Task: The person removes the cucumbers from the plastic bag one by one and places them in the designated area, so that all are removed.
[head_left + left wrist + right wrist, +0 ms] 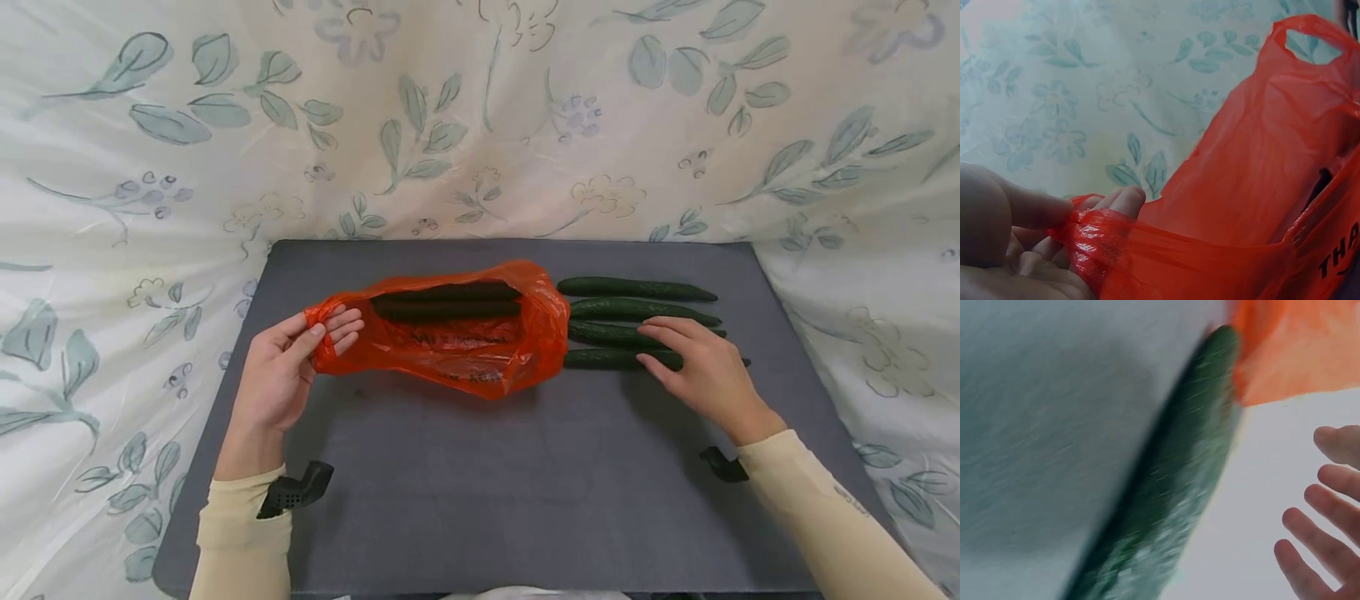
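My left hand (pixel 281 371) grips one handle of a red plastic bag (pixel 536 333), the handle gathered between thumb and fingers. The mouth of the bag faces up, and two dark green cucumbers (pixel 450 310) lie inside along its far wall. To the right of the bag several more cucumbers (pixel 637 288) lie side by side. Over the right part of this row hovers my right hand (pixel 705 371), hiding parts of the nearer ones. In the right wrist view its fingers (pixel 1319 540) are spread, apart from a blurred cucumber (pixel 1166 469).
A dark grey table (pixel 480 500) carries the bag and the cucumbers. Floral cloth (pixel 480 125) hangs behind the table and along both sides. The bag's other handle (pixel 1313 25) stands up in the left wrist view.
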{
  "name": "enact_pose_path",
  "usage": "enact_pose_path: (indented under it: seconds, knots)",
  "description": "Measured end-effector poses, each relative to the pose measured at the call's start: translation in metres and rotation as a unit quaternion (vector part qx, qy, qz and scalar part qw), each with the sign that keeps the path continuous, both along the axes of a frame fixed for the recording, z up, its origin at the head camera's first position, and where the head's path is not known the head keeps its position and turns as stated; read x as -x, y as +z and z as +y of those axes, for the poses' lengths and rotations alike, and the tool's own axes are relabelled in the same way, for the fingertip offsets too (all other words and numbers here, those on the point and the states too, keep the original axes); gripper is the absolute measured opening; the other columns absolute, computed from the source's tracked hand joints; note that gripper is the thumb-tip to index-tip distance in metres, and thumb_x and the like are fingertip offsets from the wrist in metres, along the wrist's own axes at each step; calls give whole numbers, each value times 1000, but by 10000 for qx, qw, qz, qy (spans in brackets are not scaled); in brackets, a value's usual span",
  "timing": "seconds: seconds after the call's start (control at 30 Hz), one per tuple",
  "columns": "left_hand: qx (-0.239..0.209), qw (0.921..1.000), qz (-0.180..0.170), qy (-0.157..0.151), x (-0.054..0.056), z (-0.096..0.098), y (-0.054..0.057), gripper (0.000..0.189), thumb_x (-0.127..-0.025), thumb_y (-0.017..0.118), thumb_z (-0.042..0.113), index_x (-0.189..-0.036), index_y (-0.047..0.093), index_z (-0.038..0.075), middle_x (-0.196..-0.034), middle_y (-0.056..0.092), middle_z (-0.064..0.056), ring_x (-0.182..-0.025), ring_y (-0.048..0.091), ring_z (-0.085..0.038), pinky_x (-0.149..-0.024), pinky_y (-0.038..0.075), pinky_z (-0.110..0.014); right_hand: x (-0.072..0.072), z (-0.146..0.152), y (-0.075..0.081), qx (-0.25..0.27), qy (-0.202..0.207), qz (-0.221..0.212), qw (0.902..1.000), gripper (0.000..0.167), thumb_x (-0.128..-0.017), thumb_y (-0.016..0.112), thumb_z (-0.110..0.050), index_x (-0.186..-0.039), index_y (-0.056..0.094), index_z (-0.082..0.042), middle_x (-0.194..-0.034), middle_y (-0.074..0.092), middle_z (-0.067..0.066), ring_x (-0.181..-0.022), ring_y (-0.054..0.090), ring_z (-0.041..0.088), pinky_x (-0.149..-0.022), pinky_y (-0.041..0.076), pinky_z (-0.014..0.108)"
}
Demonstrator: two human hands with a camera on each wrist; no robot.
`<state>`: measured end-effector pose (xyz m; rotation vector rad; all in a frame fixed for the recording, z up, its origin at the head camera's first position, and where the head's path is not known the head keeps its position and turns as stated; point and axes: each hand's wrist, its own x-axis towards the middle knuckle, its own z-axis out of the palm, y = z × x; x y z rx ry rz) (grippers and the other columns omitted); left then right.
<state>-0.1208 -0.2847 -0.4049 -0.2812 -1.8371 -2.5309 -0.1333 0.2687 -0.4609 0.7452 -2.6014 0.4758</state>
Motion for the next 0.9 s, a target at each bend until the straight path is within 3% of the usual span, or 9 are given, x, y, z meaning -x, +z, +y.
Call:
enact_pose_path:
  seconds: [0.1,0.17,0.27,0.37,0.5,0.6,0.73,0.9]
  knots:
    - [4,10000,2,-3,0,1,-2,43,-114,50,0,-147,43,-26,-130,73,-22,-116,75,-31,-103,56,-42,-5,-12,14,143,169,140,9997,54,-106,67,-53,-130,77,-6,-131,72,16,-115,70,39,-77,63,61]
    - [11,10000,14,15,1,1,-2,42,-114,50,0,-147,44,-26,-130,73,-22,-117,75,-32,-103,56,-42,-6,-22,23,231,249,247,9991,66,-110,51,-63,-130,77,-6,-130,72,15,-115,70,38,-82,62,62]
    - [31,10000,29,56,2,0,-3,41,-114,50,0,-147,46,-24,-130,73,-23,-117,75,-34,-103,56,-42,-8,-36,38,378,362,362,9980,69,-110,48,-65,-130,77,-6,-130,73,13,-115,70,35,-88,61,60]
    - [-8,10000,2,63,2,0,-3,41,-114,50,1,-147,46,-23,-130,73,-23,-118,75,-34,-103,55,-42,-10,-49,51,510,496,428,9965,61,-109,56,-59,-132,77,-7,-131,73,12,-116,70,33,-99,59,45]
    - [-59,10000,-25,57,1,-1,-2,42,-114,51,1,-148,46,-23,-130,73,-22,-116,76,-32,-103,55,-42,-12,-64,63,603,650,392,9953,48,-95,87,-30,-135,76,-7,-133,72,11,-118,70,32,-114,47,24]
    - [-75,10000,-6,33,1,-1,-2,42,-114,51,0,-148,45,-23,-130,73,-22,-116,76,-31,-102,55,-42,-12,-75,69,588,746,370,9948,61,-79,95,-10,-137,75,-7,-134,72,11,-119,70,31,-111,53,32]
    - [-120,9999,-2,-2,1,-2,-1,42,-114,51,0,-148,44,-24,-130,73,-22,-116,75,-32,-103,55,-42,-11,-92,74,553,932,389,9934,60,-81,95,-12,-138,74,-6,-136,72,11,-121,70,29,-99,61,53]
    - [-90,10000,-12,2,0,-4,-1,44,-114,51,1,-150,42,-23,-131,73,-22,-117,75,-31,-103,55,-41,-9,-110,81,630,1170,390,9904,59,-83,94,-11,-138,74,-5,-137,71,10,-124,69,28,-97,62,56]
